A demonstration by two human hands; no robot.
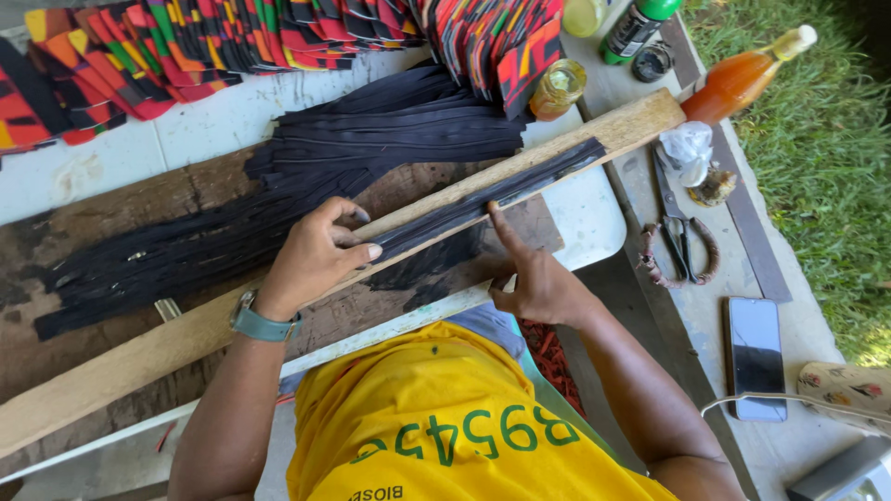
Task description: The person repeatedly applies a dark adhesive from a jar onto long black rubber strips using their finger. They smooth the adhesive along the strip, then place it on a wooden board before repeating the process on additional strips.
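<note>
A long wooden plank (640, 119) lies slanted across the worktable (204, 121). A black strip (501, 190) rests along the plank's upper part. My left hand (311, 260) presses down on the strip's near end, fingers curled over the plank; a teal-strapped watch is on that wrist. My right hand (534, 278) has its index finger stretched out, the tip touching the strip near its middle. Neither hand grips anything. A heap of similar black strips (278, 199) lies behind the plank.
Rows of red, orange, green and black patterned fabric pieces (186, 42) line the far edge. On the bench at right sit scissors (682, 249), a phone (754, 357), an orange liquid bottle (742, 79), a green bottle (636, 28) and a small jar (557, 88). Grass lies beyond.
</note>
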